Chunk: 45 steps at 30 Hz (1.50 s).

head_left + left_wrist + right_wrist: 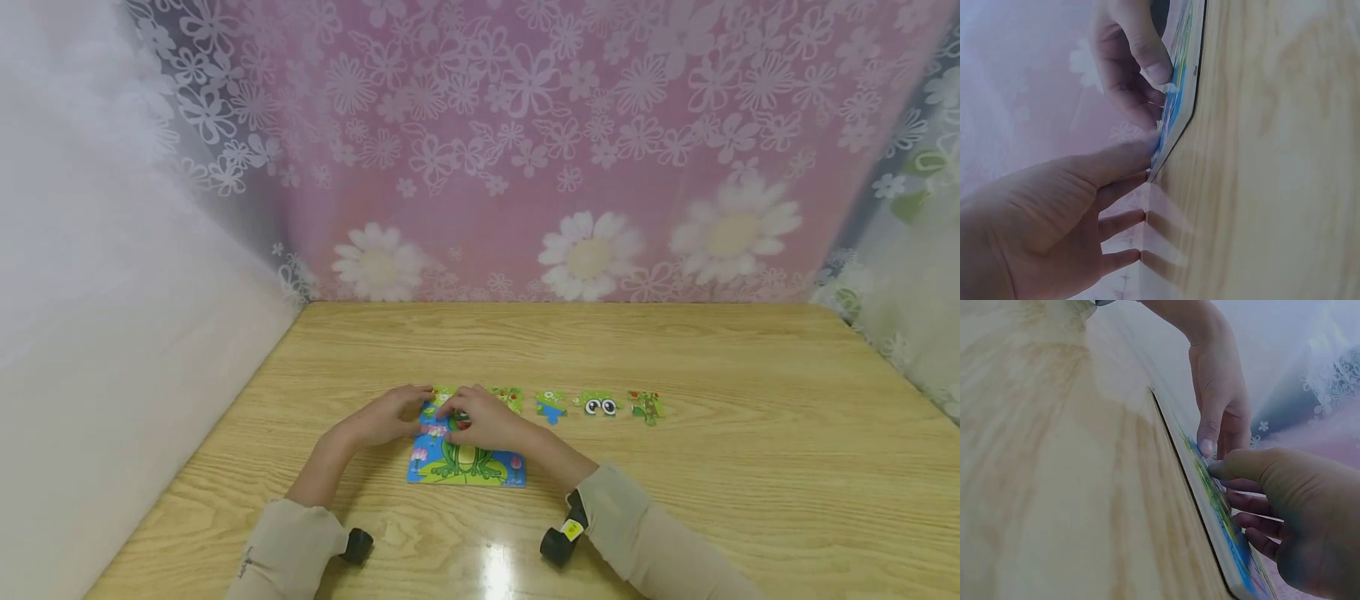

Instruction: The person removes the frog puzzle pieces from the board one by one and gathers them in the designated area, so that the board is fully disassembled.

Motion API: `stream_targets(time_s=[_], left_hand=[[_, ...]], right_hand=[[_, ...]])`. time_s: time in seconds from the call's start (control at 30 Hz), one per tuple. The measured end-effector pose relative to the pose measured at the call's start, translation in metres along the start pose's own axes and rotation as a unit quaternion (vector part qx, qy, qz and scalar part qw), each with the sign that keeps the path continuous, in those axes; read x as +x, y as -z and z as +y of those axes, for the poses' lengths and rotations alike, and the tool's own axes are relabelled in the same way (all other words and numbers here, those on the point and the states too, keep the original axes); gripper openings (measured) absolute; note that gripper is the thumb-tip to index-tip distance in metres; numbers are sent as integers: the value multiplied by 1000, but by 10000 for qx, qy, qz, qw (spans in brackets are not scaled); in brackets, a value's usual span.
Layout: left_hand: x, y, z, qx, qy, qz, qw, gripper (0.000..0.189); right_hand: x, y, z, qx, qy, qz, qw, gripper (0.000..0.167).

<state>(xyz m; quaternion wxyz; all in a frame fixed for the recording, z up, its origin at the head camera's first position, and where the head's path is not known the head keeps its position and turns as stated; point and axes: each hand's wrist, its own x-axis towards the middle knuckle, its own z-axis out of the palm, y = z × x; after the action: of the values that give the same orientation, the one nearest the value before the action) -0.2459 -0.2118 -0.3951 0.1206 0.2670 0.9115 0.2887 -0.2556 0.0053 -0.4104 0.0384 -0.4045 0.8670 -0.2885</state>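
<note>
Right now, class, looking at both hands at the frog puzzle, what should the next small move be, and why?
Probably press gently with the right hand so the area beneath lies flat. That hand touches the frog puzzle, the left hand is at the puzzle's edge, and the eyes piece lies apart to the right, so settling this part before fetching another seems sensible.

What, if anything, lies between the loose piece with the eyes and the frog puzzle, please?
The loose green-and-blue piece lies directly between the eyes piece and the frog puzzle; in the head view, the right hand also covers part of the puzzle.
</note>
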Motion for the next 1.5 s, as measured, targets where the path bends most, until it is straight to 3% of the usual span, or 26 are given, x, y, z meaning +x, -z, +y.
stream_targets(time_s=[0.33,0.47,1.5], left_hand=[[-5,1,2,10,278,-369,9989,80],[-6,2,2,24,223,-415,9989,84],[-4,1,1,20,268,-444,9987,83]], right_hand=[[1,-1,-1,-85,-33,-17,10000,30],[0,1,-3,-72,-114,-33,9999,31],[-3,8,-15,153,-290,-346,9989,38]])
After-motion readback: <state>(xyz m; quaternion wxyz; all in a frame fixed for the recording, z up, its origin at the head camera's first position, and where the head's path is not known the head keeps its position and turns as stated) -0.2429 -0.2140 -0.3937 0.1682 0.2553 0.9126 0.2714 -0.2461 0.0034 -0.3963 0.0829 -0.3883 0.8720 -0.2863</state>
